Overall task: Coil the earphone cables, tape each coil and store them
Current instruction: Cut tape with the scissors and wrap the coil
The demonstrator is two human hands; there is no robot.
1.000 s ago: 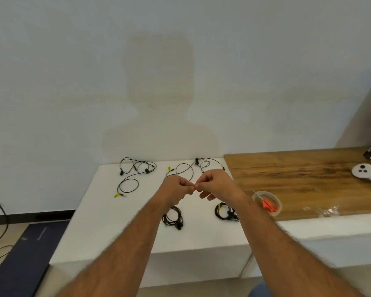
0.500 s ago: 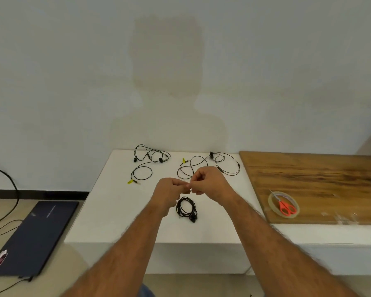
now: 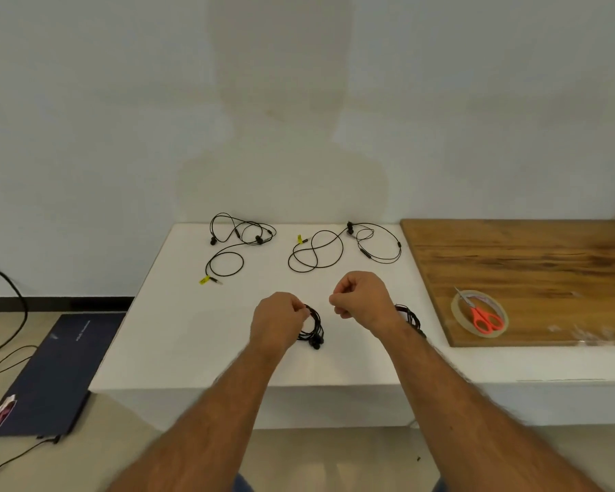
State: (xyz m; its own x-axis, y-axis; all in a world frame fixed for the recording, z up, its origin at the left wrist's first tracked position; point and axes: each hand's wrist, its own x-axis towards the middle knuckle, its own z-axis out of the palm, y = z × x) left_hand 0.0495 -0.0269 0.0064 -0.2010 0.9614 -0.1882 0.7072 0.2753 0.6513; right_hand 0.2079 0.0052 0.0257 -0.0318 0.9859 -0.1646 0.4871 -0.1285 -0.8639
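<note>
On the white table (image 3: 192,332) a coiled black earphone (image 3: 313,330) lies in front of me. My left hand (image 3: 277,321) is curled, and its fingertips grip the coil's upper left rim. My right hand (image 3: 363,300) hovers just to the right with thumb and forefinger pinched; whatever it pinches is too small to see. Partly hidden behind my right wrist is a second coiled earphone (image 3: 410,317). Two uncoiled earphones lie near the wall, one at the left (image 3: 259,239) and one at the right (image 3: 349,227).
A wooden board (image 3: 529,264) covers the table's right part. On it sit a tape roll (image 3: 457,314) with orange scissors (image 3: 483,319) lying across it, and some clear plastic (image 3: 583,333). A dark laptop (image 3: 47,374) and black cables (image 3: 18,296) lie on the floor at the left.
My hands, which were pinched together in front of me, have parted. The left one has dropped onto the coil, and the view has tilted down and to the left.
</note>
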